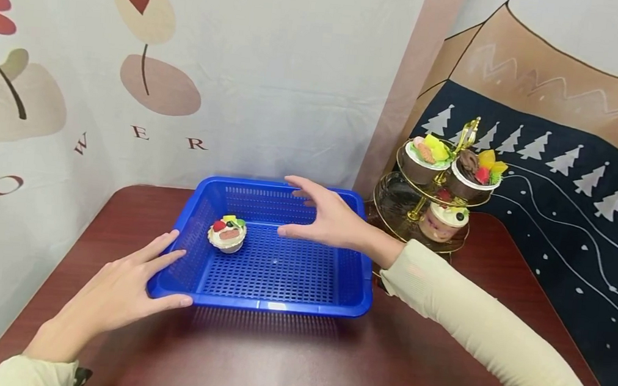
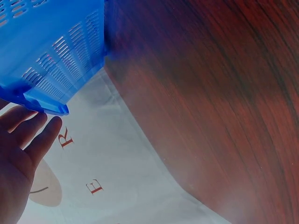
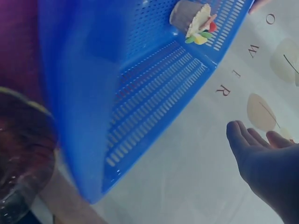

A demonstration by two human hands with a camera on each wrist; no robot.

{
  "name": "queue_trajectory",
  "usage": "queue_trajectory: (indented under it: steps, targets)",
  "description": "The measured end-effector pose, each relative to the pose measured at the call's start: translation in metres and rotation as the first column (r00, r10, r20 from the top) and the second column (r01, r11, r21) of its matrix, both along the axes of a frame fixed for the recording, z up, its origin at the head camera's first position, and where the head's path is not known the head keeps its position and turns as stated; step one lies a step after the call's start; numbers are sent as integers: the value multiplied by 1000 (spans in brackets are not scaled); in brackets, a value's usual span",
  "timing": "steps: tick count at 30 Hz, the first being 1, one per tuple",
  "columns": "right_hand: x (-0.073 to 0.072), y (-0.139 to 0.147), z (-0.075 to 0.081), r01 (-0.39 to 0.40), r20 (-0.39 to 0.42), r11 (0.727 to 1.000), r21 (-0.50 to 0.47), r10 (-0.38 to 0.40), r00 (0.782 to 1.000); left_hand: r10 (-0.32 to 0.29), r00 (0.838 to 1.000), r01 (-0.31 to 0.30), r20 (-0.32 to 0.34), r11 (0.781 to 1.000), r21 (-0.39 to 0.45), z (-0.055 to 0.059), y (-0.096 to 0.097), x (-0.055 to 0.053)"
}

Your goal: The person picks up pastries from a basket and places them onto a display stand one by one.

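A blue plastic basket (image 1: 277, 306) with slotted walls stands on the table. Inside it, toward the left, sits a small fruit-topped cupcake (image 1: 227, 235), also visible in the right wrist view as a cupcake (image 3: 187, 18) in a pale cup. My left hand (image 1: 119, 287) lies at the basket's left rim, its fingers spread and fairly straight along the edge. Over the basket's right half hovers my right hand (image 1: 329, 216), fingers extended, thumb apart, nothing held. From the right wrist, that hand (image 3: 266, 163) appears away from the cupcake.
A two-tier gold-rimmed stand (image 1: 414, 211) is at the back right, close to the basket. Its upper tier bears a fruit-topped cup (image 1: 424, 160) and a chocolate one (image 1: 473, 177); a cream-topped cup (image 1: 443, 222) sits below. Behind the reddish-brown table (image 1: 271, 367) hangs a printed cloth (image 1: 296, 81).
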State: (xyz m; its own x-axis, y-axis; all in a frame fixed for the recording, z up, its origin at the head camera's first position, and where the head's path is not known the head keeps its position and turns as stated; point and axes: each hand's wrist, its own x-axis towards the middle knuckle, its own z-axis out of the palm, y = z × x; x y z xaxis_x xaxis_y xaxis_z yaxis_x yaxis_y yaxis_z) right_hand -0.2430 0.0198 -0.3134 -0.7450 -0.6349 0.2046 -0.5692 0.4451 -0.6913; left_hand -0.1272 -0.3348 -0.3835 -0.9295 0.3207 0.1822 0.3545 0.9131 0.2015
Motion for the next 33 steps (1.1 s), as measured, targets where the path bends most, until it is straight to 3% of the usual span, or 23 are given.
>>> queue_trajectory:
  steps: [15,24,33]
  targets:
    - [-17,-65,-22,-108,193,982,153,78,978,6,1000,-6,16,1000,-3,-1,-1,-1]
    - [-26,-92,-42,-127,189,973,194,91,978,1,1000,-1,-4,1000,11,-1,-1,0]
    - [-32,-108,-54,-80,199,955,284,23,980,5,1000,-5,2,1000,19,-3,-1,1]
